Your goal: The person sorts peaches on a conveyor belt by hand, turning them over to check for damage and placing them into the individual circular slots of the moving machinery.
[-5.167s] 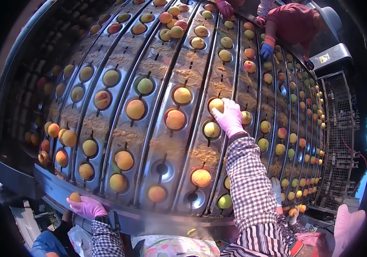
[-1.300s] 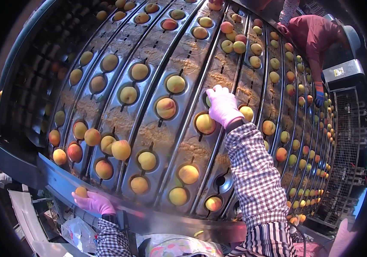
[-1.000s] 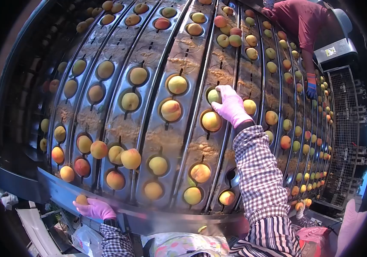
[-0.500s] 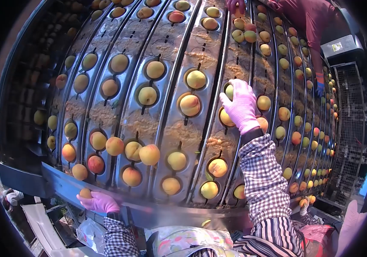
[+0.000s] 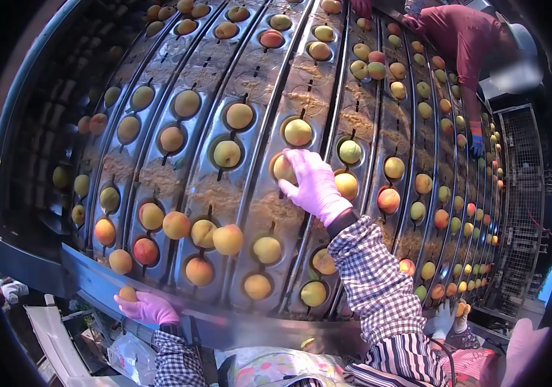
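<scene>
metal rail (image 5: 224, 326) alongside crowded peaches (image 5: 227, 240)

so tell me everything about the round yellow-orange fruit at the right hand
The round yellow-orange fruit looks peach-like, its skin matte, its right side hidden. It is at a round hollow in a shiny grey metal slat, next to a round yellow fruit. The right hand, in a pink glove, has thumb and fingers against it; whether it is lifted, I cannot tell.

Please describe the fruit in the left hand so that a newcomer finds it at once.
Find the wide metal conveyor, then follow its near edge leftward to the pink-gloved left hand. The orange-brown fruit is held there; its nearest neighbours lie on the conveyor.
</scene>
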A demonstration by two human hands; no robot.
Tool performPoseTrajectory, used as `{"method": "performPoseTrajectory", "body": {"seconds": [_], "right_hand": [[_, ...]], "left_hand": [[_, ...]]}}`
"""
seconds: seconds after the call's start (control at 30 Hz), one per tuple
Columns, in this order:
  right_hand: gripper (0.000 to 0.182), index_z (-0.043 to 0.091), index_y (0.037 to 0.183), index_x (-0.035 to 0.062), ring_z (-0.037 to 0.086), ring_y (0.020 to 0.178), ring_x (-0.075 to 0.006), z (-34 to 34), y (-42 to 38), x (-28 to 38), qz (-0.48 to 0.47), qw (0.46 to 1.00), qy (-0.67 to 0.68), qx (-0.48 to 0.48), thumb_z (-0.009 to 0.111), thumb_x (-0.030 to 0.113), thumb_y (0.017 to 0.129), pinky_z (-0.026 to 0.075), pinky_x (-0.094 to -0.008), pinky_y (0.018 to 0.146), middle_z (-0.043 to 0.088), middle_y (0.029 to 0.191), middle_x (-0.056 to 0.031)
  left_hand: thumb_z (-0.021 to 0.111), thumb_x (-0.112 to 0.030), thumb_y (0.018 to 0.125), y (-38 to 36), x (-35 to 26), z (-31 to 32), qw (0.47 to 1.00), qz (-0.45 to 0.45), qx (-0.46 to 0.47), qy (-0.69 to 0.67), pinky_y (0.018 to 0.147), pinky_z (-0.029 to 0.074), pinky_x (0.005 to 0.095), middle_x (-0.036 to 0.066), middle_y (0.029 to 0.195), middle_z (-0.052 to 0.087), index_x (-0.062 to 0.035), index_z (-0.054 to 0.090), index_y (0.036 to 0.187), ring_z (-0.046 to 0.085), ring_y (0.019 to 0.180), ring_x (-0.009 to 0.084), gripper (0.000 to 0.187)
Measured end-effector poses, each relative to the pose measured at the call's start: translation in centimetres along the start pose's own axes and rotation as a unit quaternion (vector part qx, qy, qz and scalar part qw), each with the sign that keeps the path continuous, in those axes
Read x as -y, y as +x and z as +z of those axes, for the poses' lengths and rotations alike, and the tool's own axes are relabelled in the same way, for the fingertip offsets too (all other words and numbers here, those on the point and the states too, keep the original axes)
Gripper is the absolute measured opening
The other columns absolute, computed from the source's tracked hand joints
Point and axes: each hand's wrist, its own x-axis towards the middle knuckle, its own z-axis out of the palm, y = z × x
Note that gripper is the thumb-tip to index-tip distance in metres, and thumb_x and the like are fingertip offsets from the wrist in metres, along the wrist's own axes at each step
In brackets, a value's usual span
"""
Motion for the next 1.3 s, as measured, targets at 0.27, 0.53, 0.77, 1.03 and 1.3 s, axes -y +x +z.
{"method": "performPoseTrajectory", "body": {"seconds": [0.27,0.53,0.77,1.03,1.3], "right_hand": [[0.055,0.058,0.134,0.0077,0.059,0.118,-0.0364,-1.6,6.9,-2.3,0.130,0.989,-0.065,-0.016,0.073,0.029,0.085,0.048,-0.0466,0.101,0.064,0.123,-0.0164],[0.042,0.065,0.113,0.0088,0.059,0.113,-0.0341,0.2,5.0,-5.0,-0.018,0.992,0.004,-0.123,0.079,0.020,0.075,0.049,-0.0446,0.098,0.063,0.118,-0.0123],[0.032,0.069,0.108,0.0100,0.062,0.112,-0.0329,-2.0,6.2,-3.4,0.150,0.989,-0.005,-0.012,0.075,0.021,0.079,0.051,-0.0432,0.095,0.063,0.112,-0.0131],[0.061,0.056,0.132,0.0114,0.058,0.121,-0.0360,-2.3,8.1,-1.8,0.108,0.978,-0.146,0.098,0.080,0.022,0.076,0.050,-0.0465,0.099,0.059,0.126,-0.0144],[0.058,0.058,0.127,0.0084,0.061,0.118,-0.0354,-1.6,7.7,-2.0,0.176,0.980,-0.086,0.042,0.079,0.035,0.081,0.051,-0.0464,0.098,0.060,0.125,-0.0171]], "left_hand": [[0.054,-0.019,0.102,0.1,0.4,0.4,1.000,0.001,-0.002,0.010,0.110,0.040,0.0541,0.028,0.143,0.048,-0.0070,0.036,0.152,0.047,0.131,0.0453,0.054],[0.054,-0.016,0.101,0.0,0.4,0.5,1.000,-0.003,0.003,0.001,0.112,0.038,0.0537,0.027,0.147,0.044,-0.0084,0.031,0.154,0.044,0.134,0.0447,0.059],[0.054,-0.016,0.100,-0.1,0.1,0.1,1.000,-0.004,0.006,-0.007,0.113,0.036,0.0527,0.028,0.146,0.045,-0.0093,0.032,0.155,0.044,0.134,0.0446,0.059],[0.054,-0.016,0.100,-0.1,0.4,0.3,1.000,-0.014,0.009,-0.007,0.115,0.035,0.0530,0.027,0.149,0.040,-0.0075,0.033,0.154,0.042,0.136,0.0444,0.058],[0.055,-0.013,0.099,-0.2,0.2,0.1,1.000,-0.014,0.012,-0.011,0.116,0.033,0.0523,0.028,0.149,0.040,-0.0069,0.032,0.155,0.039,0.139,0.0436,0.061]]}}
